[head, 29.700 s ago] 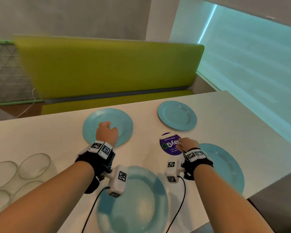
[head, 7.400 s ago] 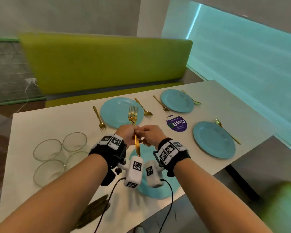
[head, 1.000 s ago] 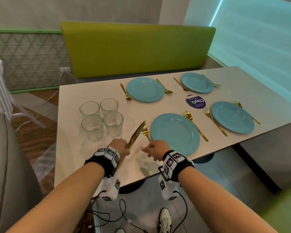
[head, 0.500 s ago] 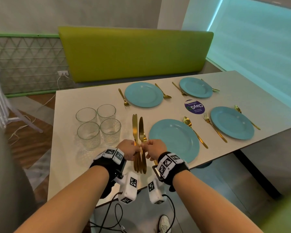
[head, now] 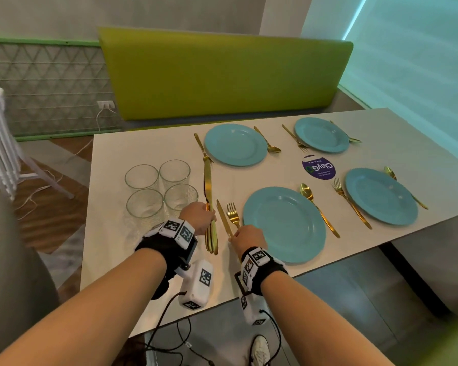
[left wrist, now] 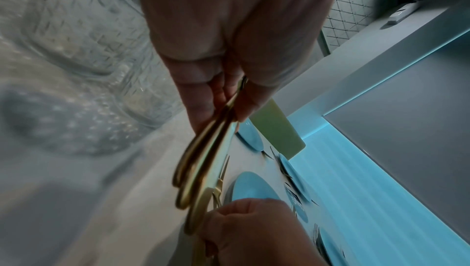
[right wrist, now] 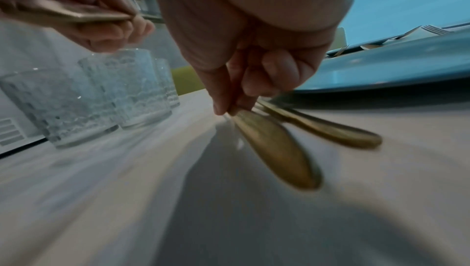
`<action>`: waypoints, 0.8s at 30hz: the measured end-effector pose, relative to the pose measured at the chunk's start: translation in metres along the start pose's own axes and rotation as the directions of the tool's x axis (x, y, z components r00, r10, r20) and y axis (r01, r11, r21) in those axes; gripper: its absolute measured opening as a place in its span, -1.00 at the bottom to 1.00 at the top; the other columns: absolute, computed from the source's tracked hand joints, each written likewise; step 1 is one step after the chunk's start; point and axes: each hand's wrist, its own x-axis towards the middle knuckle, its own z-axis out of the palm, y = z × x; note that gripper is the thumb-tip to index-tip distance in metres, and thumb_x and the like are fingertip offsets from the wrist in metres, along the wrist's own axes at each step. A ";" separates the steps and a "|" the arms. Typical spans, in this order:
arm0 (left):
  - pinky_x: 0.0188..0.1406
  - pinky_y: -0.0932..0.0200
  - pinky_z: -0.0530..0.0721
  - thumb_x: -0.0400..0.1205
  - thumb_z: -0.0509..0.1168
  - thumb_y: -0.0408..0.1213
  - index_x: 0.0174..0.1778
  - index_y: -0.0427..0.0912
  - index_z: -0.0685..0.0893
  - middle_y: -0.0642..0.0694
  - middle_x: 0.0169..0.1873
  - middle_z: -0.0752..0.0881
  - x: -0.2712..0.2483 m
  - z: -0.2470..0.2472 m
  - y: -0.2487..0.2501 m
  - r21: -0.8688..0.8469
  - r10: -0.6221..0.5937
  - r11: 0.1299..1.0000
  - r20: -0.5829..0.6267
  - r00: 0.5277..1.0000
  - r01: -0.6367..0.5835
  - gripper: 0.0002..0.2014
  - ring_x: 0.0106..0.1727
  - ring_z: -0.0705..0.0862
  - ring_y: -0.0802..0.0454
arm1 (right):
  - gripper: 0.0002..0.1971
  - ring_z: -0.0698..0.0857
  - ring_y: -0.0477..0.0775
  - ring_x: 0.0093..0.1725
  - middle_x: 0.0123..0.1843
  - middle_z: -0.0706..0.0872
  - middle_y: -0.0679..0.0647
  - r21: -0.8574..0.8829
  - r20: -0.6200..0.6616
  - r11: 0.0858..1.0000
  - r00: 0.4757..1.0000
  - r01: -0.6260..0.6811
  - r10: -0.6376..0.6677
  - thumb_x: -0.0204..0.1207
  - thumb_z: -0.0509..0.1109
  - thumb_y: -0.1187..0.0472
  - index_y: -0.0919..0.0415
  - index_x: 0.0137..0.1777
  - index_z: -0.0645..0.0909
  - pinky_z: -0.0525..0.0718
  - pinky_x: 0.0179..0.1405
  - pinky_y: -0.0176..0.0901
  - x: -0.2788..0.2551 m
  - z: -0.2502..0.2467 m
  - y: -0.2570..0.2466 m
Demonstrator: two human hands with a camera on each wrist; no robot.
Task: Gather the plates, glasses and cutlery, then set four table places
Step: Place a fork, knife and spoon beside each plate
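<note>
My left hand [head: 208, 216] grips a bundle of gold knives [head: 209, 196] just right of the glasses; the left wrist view shows the knives [left wrist: 203, 161] held between its fingers. My right hand [head: 233, 233] pinches the handle of a single gold knife [head: 222, 217]. That knife lies beside the gold fork [head: 232, 215], left of the near blue plate [head: 283, 223]. In the right wrist view the knife [right wrist: 277, 149] is blurred and low at the table, next to the fork handle [right wrist: 330, 131]. Whether it touches the table I cannot tell.
Several clear glasses [head: 159, 188] stand grouped at the left of the white table [head: 143, 143]. Three more blue plates [head: 236, 143] [head: 321, 134] [head: 381, 196] each have a gold fork and spoon beside them. A purple sticker [head: 319, 167] is mid-table. A green bench [head: 222, 75] lines the far side.
Half a second ago both hands held the knives together. Now my right hand has drawn one knife off to the right, down beside the fork; my left hand keeps the others.
</note>
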 end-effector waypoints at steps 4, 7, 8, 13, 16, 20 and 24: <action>0.21 -0.15 0.68 0.58 0.27 -0.37 -0.36 -0.15 0.54 -0.23 -0.20 0.63 0.005 0.000 -0.003 -0.006 0.004 1.000 0.001 1.000 -0.004 -0.81 -0.06 0.64 -0.14 | -0.71 0.73 0.18 0.14 0.15 0.75 0.17 -0.056 -0.033 0.998 0.999 0.010 -0.012 0.59 0.27 0.11 0.21 0.18 0.70 0.67 0.07 -0.08 0.005 0.004 -0.001; 0.17 -0.11 0.67 0.58 0.27 -0.38 -0.36 -0.14 0.53 -0.22 -0.20 0.63 0.005 -0.001 -0.003 -0.003 -0.001 1.000 -0.005 1.000 0.001 -0.81 -0.07 0.63 -0.13 | -0.71 0.73 0.17 0.14 0.14 0.75 0.16 -0.098 -0.066 0.995 0.997 0.022 -0.029 0.60 0.24 0.13 0.20 0.18 0.70 0.66 0.06 -0.08 0.007 0.006 -0.001; 0.16 -0.10 0.67 0.58 0.26 -0.38 -0.36 -0.14 0.53 -0.21 -0.20 0.62 0.007 -0.001 -0.003 -0.005 0.003 1.000 -0.007 1.000 -0.003 -0.81 -0.08 0.62 -0.12 | -0.71 0.73 0.17 0.13 0.14 0.75 0.16 -0.105 -0.072 0.994 0.997 0.027 -0.034 0.60 0.23 0.13 0.20 0.18 0.70 0.67 0.06 -0.08 0.008 0.006 0.000; 0.18 -0.09 0.67 0.58 0.28 -0.37 -0.30 -0.17 0.54 -0.23 -0.14 0.63 0.007 -0.001 -0.003 0.020 0.007 1.000 -0.002 1.000 -0.007 -0.86 -0.06 0.63 -0.11 | -0.71 0.73 0.17 0.12 0.13 0.75 0.15 -0.115 -0.083 0.993 0.996 0.019 -0.029 0.61 0.22 0.12 0.19 0.16 0.70 0.68 0.07 -0.05 0.011 0.006 0.000; 0.21 -0.13 0.69 0.57 0.29 -0.36 -0.14 -0.24 0.61 -0.25 -0.06 0.66 0.009 -0.001 -0.003 0.042 0.016 0.999 0.009 1.000 -0.017 -0.97 0.07 0.70 -0.23 | -0.72 0.73 0.17 0.12 0.12 0.75 0.15 -0.113 -0.076 0.993 0.997 0.017 -0.026 0.61 0.23 0.13 0.19 0.16 0.70 0.68 0.06 -0.05 0.012 0.006 0.000; 0.23 -0.16 0.67 0.57 0.30 -0.35 -0.18 -0.22 0.61 -0.25 -0.02 0.68 0.010 -0.001 -0.004 0.054 0.025 0.998 0.018 1.000 -0.026 -0.96 0.19 0.69 -0.27 | -0.74 0.74 0.15 0.10 0.09 0.76 0.14 -0.107 -0.075 0.994 0.997 0.012 -0.021 0.61 0.24 0.13 0.18 0.15 0.70 0.70 0.05 -0.05 0.014 0.007 0.001; 0.23 -0.17 0.67 0.57 0.31 -0.35 -0.35 -0.11 0.54 -0.24 -0.07 0.67 0.011 0.001 -0.006 0.039 0.016 0.999 0.005 1.000 -0.016 -0.83 0.18 0.69 -0.27 | -0.74 0.74 0.15 0.10 0.10 0.76 0.14 -0.102 -0.071 0.995 0.997 0.009 -0.017 0.61 0.25 0.13 0.19 0.14 0.70 0.70 0.05 -0.05 0.014 0.007 0.002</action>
